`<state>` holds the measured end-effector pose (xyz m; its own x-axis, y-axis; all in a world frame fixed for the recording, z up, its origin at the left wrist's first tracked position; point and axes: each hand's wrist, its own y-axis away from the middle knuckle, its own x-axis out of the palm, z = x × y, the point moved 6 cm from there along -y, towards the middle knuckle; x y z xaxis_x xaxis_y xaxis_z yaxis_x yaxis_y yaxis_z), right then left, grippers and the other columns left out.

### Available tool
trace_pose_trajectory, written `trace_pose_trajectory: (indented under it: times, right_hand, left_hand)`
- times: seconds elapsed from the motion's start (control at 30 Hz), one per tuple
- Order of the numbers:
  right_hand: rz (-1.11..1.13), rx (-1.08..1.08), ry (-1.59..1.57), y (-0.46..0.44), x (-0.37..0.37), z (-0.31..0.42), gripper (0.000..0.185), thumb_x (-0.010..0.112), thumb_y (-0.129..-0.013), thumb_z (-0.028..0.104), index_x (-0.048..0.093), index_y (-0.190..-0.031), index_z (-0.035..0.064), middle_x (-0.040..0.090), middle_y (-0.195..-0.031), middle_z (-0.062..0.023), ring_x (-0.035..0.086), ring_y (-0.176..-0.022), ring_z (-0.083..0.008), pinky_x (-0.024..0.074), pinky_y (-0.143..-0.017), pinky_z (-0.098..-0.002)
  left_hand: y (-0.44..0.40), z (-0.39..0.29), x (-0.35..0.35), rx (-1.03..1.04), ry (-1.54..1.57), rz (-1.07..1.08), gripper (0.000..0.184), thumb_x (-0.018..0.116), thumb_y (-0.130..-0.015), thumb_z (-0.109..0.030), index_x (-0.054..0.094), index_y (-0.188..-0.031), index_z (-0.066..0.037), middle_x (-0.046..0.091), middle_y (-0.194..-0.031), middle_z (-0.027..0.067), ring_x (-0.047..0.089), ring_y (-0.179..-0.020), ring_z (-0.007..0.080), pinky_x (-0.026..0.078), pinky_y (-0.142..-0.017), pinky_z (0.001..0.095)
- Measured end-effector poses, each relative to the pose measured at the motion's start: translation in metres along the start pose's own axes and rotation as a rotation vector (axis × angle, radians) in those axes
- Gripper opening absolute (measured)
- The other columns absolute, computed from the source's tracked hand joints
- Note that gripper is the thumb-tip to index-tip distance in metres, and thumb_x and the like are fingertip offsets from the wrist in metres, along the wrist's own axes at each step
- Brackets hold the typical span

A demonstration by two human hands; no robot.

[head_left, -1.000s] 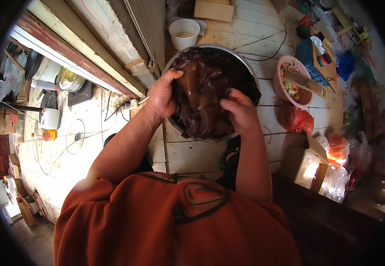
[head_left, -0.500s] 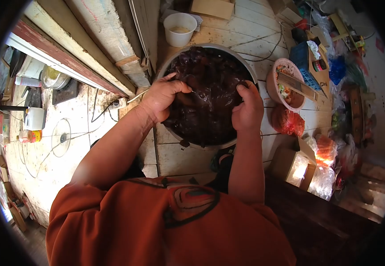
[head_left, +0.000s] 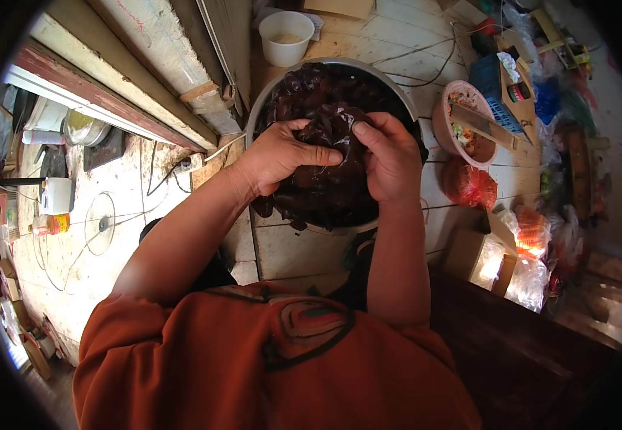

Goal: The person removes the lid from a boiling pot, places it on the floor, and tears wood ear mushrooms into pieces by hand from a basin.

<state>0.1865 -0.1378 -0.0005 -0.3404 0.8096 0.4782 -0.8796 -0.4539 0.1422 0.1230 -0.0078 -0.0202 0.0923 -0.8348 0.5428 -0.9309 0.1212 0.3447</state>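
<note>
A: Quick status pls, what've you got on the feed?

B: I've got one glossy, dark-brown wood-ear-like pc btwn the L grip and R grip, just over the metal basin. Can't confirm exactly what it is; the surface is wet-looking & folded.

A: State of each grip?

B: Both holding that pc. L: thumb laid across it, fingers mostly hidden under. R: thumb pressed on its far part, fingertips out of sight behind.

A: How far along?

B: Midway thru handling this one, I'd judge; no hard figure. Done: pc is up & pinched btwn the thumbs. Left: a big dark heap around & under it in the basin. Can't tell which pcs have been gone over, they all look alike. Some laps over the near-L rim.

A: And nearby?

B: Basin's on the floor. White tub just beyond it. To the R, apart from it, a pink basin w/ mixed scraps & a wooden board lying across. Red plastic bag sits just beside that, on the near side.
</note>
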Motion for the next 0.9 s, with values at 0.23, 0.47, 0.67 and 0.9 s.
trace_pose_trajectory:
  times: [0.23,0.47,0.67,0.9]
  right_hand:
    - [0.218,0.162,-0.118,0.011,0.033,0.007,0.031,0.066,-0.084,0.015,0.059,-0.109,-0.0025,0.064,-0.100,-0.0055,0.059,-0.089,-0.0139,0.0461,-0.082,-0.0255]
    - [0.326,0.174,0.262,0.021,0.023,-0.001,0.041,0.070,-0.079,0.007,0.055,-0.116,-0.0046,0.064,-0.102,-0.0065,0.059,-0.092,-0.0117,0.0475,-0.083,-0.0259]
    - [0.312,0.134,0.348,0.026,0.020,-0.001,0.044,0.068,-0.078,0.003,0.054,-0.119,-0.0032,0.064,-0.099,-0.0064,0.060,-0.089,-0.0108,0.0489,-0.082,-0.0251]
    - [0.189,-0.022,0.497,0.022,0.009,0.005,0.045,0.061,-0.082,0.002,0.050,-0.125,0.0007,0.064,-0.099,-0.0063,0.058,-0.087,-0.0105,0.0468,-0.079,-0.0243]
  left_hand:
    - [0.009,-0.007,-0.008,0.023,0.204,-0.041,0.028,0.070,-0.079,-0.007,0.062,-0.106,-0.005,0.066,-0.098,0.0070,0.064,-0.087,0.0196,0.053,-0.080,0.0357]
    - [0.008,-0.006,-0.025,0.013,0.432,-0.104,0.025,0.066,-0.085,-0.014,0.058,-0.105,-0.001,0.065,-0.097,0.0115,0.065,-0.087,0.0251,0.054,-0.082,0.0417]
    - [0.007,-0.010,-0.023,0.079,0.413,-0.110,0.024,0.064,-0.086,-0.015,0.058,-0.106,-0.002,0.065,-0.097,0.0112,0.064,-0.088,0.0248,0.054,-0.081,0.0415]
    - [0.001,-0.008,-0.014,0.043,0.509,-0.079,0.026,0.060,-0.089,-0.020,0.058,-0.108,-0.003,0.065,-0.100,0.0122,0.064,-0.090,0.0258,0.052,-0.083,0.0430]
